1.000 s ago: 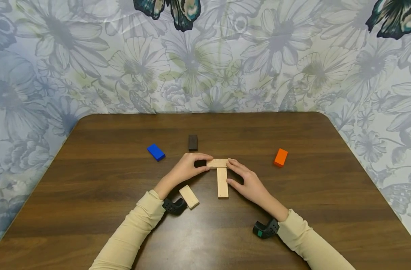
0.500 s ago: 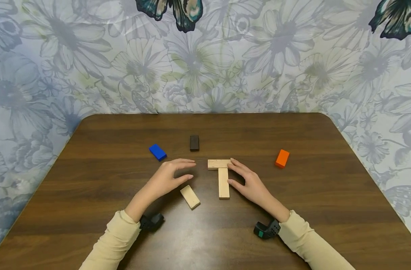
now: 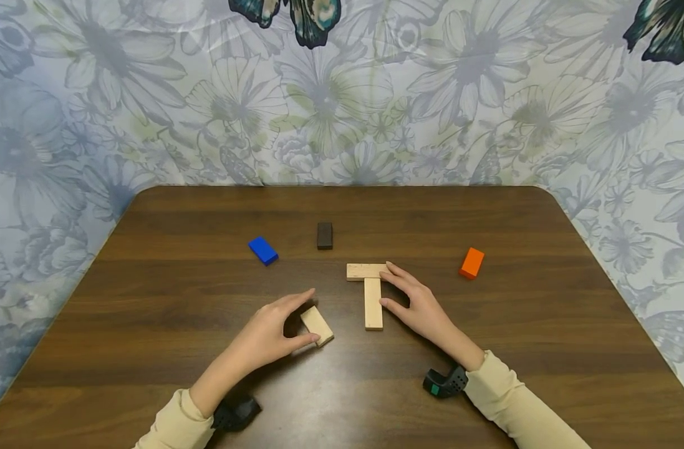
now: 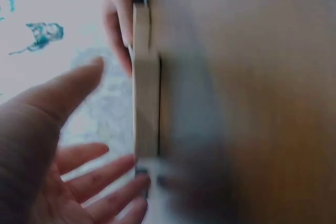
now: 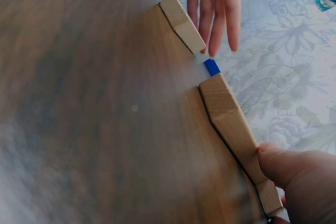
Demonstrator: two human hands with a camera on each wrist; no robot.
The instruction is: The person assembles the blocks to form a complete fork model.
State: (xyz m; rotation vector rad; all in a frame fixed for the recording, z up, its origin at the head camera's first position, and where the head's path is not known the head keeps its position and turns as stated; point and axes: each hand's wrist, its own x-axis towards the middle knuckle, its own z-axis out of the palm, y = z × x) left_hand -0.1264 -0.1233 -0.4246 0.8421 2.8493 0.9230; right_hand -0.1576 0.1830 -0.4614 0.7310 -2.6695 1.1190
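Observation:
In the head view, a plain wooden block [image 3: 364,272] lies crosswise at the far end of another wooden block [image 3: 373,304], forming a T. My right hand [image 3: 417,304] touches them, fingertips at the crosswise block's right end and thumb against the lengthwise block's side. A loose wooden block [image 3: 317,326] lies slanted to the left. Around it my left hand [image 3: 270,325] is spread, its thumb overlapping the near end. The left wrist view shows thumb and fingers apart from that loose block [image 4: 147,106].
Beyond the T lie a blue block [image 3: 263,251] and a dark brown block [image 3: 325,236] on the brown table [image 3: 431,218]. An orange block [image 3: 472,263] is off to the right. Patterned floral cloth [image 3: 342,125] hangs behind the table's far edge.
My left hand has left the crosswise block's left end and moved left and nearer, to the loose block. The right hand stays at the T.

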